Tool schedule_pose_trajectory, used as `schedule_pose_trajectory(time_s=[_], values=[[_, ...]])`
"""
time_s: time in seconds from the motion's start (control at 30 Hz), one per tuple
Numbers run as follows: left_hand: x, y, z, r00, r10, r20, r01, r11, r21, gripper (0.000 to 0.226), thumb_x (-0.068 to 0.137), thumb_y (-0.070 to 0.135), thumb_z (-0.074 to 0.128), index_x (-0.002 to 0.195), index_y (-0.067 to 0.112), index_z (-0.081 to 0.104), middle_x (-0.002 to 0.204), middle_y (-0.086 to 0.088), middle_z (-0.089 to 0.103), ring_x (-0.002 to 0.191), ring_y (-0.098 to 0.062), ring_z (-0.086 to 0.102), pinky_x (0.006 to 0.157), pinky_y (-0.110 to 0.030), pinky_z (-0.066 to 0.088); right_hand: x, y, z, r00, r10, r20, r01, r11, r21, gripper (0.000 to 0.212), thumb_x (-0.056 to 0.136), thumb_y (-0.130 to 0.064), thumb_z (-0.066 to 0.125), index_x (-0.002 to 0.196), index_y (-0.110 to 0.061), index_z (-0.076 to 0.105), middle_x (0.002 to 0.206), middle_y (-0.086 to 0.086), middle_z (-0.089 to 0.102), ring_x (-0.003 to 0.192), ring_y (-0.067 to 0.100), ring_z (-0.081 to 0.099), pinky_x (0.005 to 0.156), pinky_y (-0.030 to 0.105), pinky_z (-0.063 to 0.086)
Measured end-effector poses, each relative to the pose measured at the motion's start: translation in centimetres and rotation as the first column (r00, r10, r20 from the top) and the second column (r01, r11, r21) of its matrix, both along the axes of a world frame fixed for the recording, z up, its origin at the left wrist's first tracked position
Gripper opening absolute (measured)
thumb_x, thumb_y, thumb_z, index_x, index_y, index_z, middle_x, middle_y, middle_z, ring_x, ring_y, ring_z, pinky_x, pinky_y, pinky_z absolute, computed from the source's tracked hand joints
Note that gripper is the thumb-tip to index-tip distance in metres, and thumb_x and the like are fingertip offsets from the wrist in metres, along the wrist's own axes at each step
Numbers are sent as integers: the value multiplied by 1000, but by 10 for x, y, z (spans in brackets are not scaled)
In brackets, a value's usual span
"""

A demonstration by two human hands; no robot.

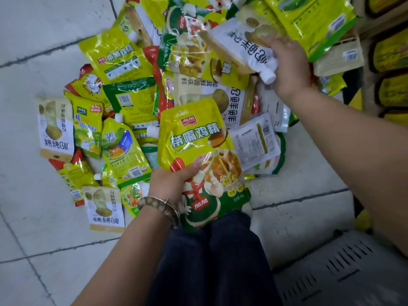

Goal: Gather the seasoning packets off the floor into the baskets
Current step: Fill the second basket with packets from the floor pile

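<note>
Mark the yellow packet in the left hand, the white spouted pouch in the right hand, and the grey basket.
yellow packet (194, 138): head view, on its printed yellow front.
white spouted pouch (245, 49): head view, on its white body.
grey basket (331, 274): head view, on its slotted wall.

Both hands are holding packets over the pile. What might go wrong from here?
1. The left hand grips the large yellow chicken-essence packet by one side edge, so it may sag and slip.
2. The right hand holds the white spout pouch among overlapping packets, so lifting might drag neighbours.
</note>
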State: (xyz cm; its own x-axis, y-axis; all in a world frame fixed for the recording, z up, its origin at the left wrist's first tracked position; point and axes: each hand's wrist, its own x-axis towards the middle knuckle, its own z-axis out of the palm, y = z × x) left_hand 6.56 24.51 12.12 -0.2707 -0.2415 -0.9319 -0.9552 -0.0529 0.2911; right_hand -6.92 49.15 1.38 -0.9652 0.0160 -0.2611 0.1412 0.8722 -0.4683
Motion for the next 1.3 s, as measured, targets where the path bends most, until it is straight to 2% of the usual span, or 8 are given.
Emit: schedule_pose_trajectory(time_s=[0.07,0.13,0.3,0.53,0.77,0.97,1.13,1.3], values=[[-2,2,8,1000,-17,-13,17,1000,-3,19,72,13,78,64,3,63,52,-4,67,43,-16,64,40,-21,48,10,1,18,969,-246,-2,235,932,-276,45,83,-4,53,127,-8,57,121,9,60,106,15,56,79,26,36],[-7,2,18,997,-66,-50,64,997,-41,20,72,15,78,62,5,64,52,-2,67,44,-15,64,44,-22,50,23,0,42,866,-496,64,456,732,-506,32,87,-5,58,118,-1,58,110,4,63,89,-9,59,78,15,43],[-15,9,69,949,-273,-155,256,959,-122,34,76,16,75,50,14,54,40,9,57,36,-3,53,43,-18,42,83,10,122,645,-740,193,679,438,-589,21,90,-6,57,109,-10,51,100,-3,59,81,-21,55,77,5,41],[-22,16,157,818,-514,-256,507,856,-99,32,78,21,75,71,-8,64,64,-14,64,62,-23,60,59,-36,48,194,7,226,518,-785,339,788,284,-546,24,94,-8,53,107,-26,45,103,-15,56,87,-22,53,79,6,41],[7,44,248,574,-764,-296,765,629,-139,26,84,18,66,60,14,59,46,10,63,41,-5,59,41,-19,45,311,-4,322,315,-899,305,827,102,-554,29,95,-2,49,104,-30,48,107,-16,57,95,-12,56,84,11,43],[83,99,277,458,-832,-312,863,501,-68,22,83,18,68,93,1,60,76,-4,72,71,-20,70,66,-33,58,423,3,369,45,-961,271,823,-118,-555,21,96,-5,51,115,-13,52,106,-7,61,96,-1,59,82,16,46],[181,169,292,321,-842,-434,940,341,35,28,72,26,68,93,8,65,68,7,68,63,-16,65,61,-29,49,539,27,390,-199,-965,169,877,-252,-408,12,94,-15,56,97,-22,47,88,-16,54,74,-14,54,65,5,40],[288,229,276,243,-846,-475,964,263,25,41,64,10,62,102,-4,52,81,-15,63,73,-29,63,68,-45,53,647,44,373,-260,-964,61,954,-266,-142,18,96,-22,53,82,-23,42,74,-4,47,67,6,46,60,25,35]])
